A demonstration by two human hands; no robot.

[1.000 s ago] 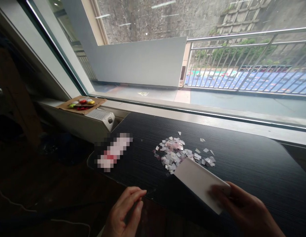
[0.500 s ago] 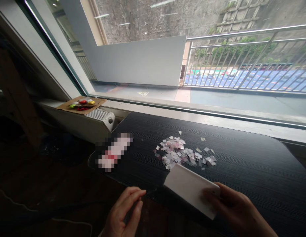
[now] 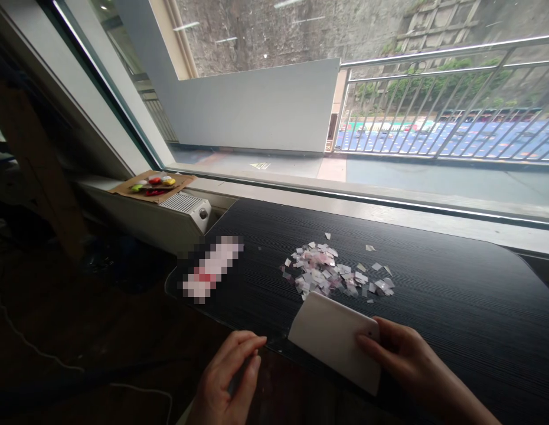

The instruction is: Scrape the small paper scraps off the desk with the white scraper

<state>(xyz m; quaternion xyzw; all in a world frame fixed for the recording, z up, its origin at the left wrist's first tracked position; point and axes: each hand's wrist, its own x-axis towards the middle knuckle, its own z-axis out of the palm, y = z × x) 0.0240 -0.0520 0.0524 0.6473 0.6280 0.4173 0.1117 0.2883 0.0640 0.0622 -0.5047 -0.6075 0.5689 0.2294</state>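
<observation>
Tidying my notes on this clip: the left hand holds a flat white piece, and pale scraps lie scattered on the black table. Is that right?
No: the head view shows the right hand holding the flat white piece, not the left hand. The pale scraps lie scattered on the black table.

The person's left hand (image 3: 219, 383) was bare, its fingers (image 3: 245, 349) slim and tapering. Below it, at the lower edge of the view, showed a sliver of pale cloth (image 3: 184, 417), probably a sleeve, though dimness blurred it. The right hand (image 3: 392, 348) was bare too, its slender forearm (image 3: 447, 383) uncovered.
</observation>
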